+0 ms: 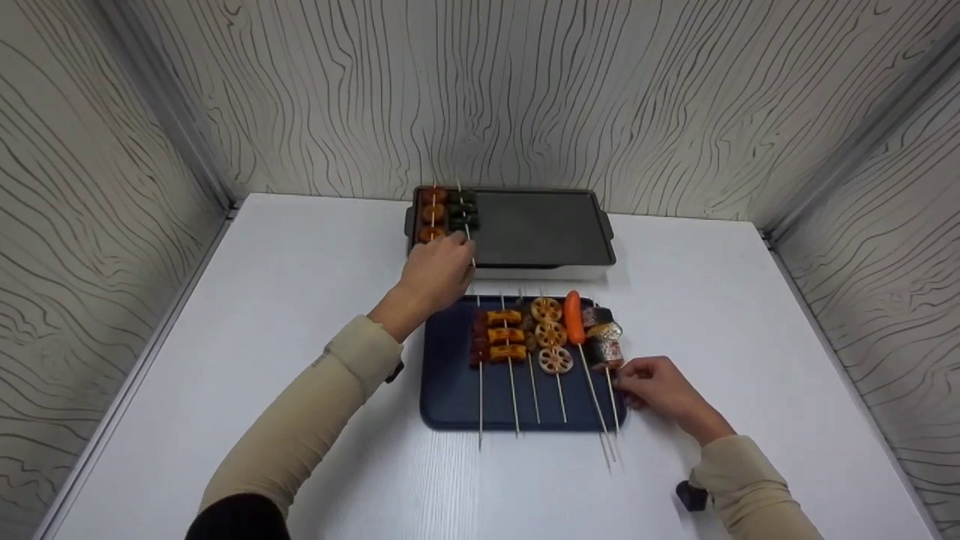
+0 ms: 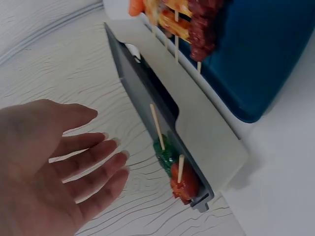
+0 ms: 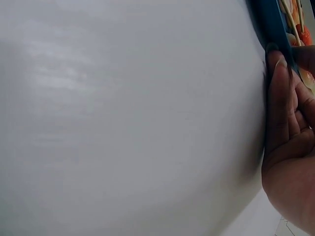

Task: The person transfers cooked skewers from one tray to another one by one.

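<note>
My left hand (image 1: pixel 439 270) is over the front left of a dark griddle (image 1: pixel 540 225). In the left wrist view its fingers are spread and loosely bent, holding nothing. Nearest to it lies a skewer of dark green pieces (image 1: pixel 463 214), beside a skewer of orange-brown pieces (image 1: pixel 433 214); both rest on the griddle's left end. My right hand (image 1: pixel 664 390) pinches the right edge of a blue tray (image 1: pixel 450 397) between thumb and fingers, close to a skewer of dark-wrapped rolls (image 1: pixel 604 349). The right wrist view shows the fingertips at the tray's rim (image 3: pixel 273 24).
On the tray lie a sausage skewer (image 1: pixel 574 319), a lotus root skewer (image 1: pixel 551 335), a thin brown skewer (image 1: pixel 531 337), a yellow skewer (image 1: pixel 506 335) and a dark red one (image 1: pixel 478 341). Several sticks overhang its front edge. Patterned walls (image 1: pixel 480 97) enclose the white table (image 1: pixel 337 255).
</note>
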A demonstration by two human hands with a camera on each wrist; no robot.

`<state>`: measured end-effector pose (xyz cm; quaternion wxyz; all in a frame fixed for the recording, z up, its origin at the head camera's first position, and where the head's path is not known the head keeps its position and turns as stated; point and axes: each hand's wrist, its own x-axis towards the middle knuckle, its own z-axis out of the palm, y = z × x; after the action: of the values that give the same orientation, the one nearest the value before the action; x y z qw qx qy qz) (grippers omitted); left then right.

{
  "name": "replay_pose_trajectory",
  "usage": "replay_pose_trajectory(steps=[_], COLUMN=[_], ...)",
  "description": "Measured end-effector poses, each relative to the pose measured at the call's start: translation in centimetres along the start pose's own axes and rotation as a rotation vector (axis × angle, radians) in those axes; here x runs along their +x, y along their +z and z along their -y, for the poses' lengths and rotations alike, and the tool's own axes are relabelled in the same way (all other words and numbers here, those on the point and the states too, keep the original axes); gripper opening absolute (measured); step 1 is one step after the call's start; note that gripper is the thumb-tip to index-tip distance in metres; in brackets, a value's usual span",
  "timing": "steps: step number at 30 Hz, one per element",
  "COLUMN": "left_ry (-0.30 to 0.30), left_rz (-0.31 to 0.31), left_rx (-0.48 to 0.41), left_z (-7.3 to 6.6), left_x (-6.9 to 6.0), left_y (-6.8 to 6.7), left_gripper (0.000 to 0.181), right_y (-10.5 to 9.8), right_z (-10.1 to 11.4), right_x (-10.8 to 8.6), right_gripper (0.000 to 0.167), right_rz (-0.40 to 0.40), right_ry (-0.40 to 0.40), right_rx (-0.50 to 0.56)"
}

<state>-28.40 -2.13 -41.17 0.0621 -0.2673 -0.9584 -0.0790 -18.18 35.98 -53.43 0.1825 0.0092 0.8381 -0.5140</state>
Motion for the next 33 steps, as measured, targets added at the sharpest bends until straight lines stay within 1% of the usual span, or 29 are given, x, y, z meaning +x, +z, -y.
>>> replay_pose_trajectory(steps=[3,5,8,11,16,18,21,27,29,32,33], left_ry=[0.010,-0.010,-0.073,-0.149,-0.249,-0.285,-0.348,-0.479,-0.518,-0.554,-0.557], left_rz=[0.013,0.032,0.054,0.056,0.059,0.059,0.055,0.017,0.003,0.012,0.015], left_rx=[0.077,0.097,0.076,0.034,-0.013,-0.057,-0.161,-0.464,-0.546,-0.594,-0.600], left_z=[0.2,0.4,0.7,0.9,0.8,0.7,0.6,0.4,0.4,0.6,0.6], left_x=[1.5,2.5,4.0,5.2,6.7,7.0,7.2,7.2,7.3,7.4,7.4], left_y=[0.9,1.5,2.3,3.1,4.0,4.3,4.5,4.8,4.8,4.8,4.8], left_gripper=[0.023,0.027,0.033,0.037,0.033,0.029,0.023,0.016,0.015,0.016,0.016], right_y=[0.0,0.0,0.0,0.0,0.0,0.0,0.2,0.1,0.0,-0.1,-0.1], right_z=[-0.1,-0.1,-0.1,0.0,0.0,-0.1,-0.1,-0.1,0.0,-0.1,-0.1], right_x=[0.0,0.1,0.1,0.0,0.0,0.0,0.0,-0.2,-0.2,-0.2,-0.2], right_gripper=[0.018,0.017,0.017,0.017,0.017,0.017,0.017,0.016,0.017,0.018,0.018], right_rz=[0.001,-0.001,0.000,-0.003,-0.006,-0.008,-0.007,0.000,0.005,0.014,0.016], right_ry=[0.000,-0.002,-0.004,-0.001,0.002,0.003,0.003,-0.005,-0.015,-0.022,-0.023], right_rx=[0.021,0.025,0.015,0.006,0.001,0.002,0.003,0.008,0.018,0.036,0.039])
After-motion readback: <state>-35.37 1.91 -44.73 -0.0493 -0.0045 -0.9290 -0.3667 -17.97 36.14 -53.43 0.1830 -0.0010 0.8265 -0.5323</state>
